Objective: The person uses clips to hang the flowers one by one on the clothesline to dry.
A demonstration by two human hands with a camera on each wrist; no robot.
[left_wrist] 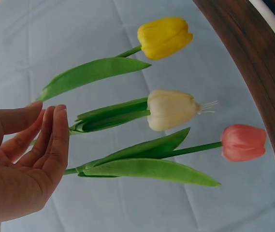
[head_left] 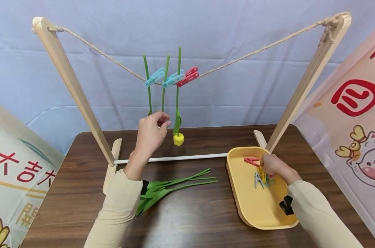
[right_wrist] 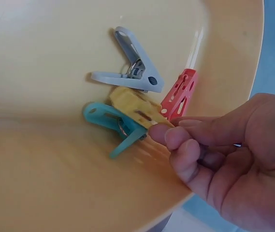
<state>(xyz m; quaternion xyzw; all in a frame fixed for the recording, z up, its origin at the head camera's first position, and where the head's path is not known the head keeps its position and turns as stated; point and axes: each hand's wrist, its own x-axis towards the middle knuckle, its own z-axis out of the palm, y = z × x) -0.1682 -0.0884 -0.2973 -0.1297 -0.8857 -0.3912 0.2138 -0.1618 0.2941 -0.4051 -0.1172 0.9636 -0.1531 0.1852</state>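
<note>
Three artificial tulips hang head down from a rope (head_left: 252,53), their stems at two light-blue clothespins (head_left: 154,77) and a red clothespin (head_left: 188,77). The left wrist view shows a yellow tulip (left_wrist: 165,38), a white tulip (left_wrist: 171,110) and a pink tulip (left_wrist: 243,143). My left hand (head_left: 151,129) is raised beside the stems, fingers loosely bent with nothing visible between them; it overlaps the white tulip's stem. Inside the yellow tray (head_left: 249,203), my right hand (right_wrist: 224,154) pinches the end of a yellow clothespin (right_wrist: 133,106).
Grey (right_wrist: 132,63), teal (right_wrist: 110,118) and red clothespins (right_wrist: 180,94) lie around the yellow one. Green tulip stems (head_left: 175,186) lie on the table below my left forearm. Wooden posts (head_left: 72,86) carry the rope, and a white rod (head_left: 187,157) runs low between them.
</note>
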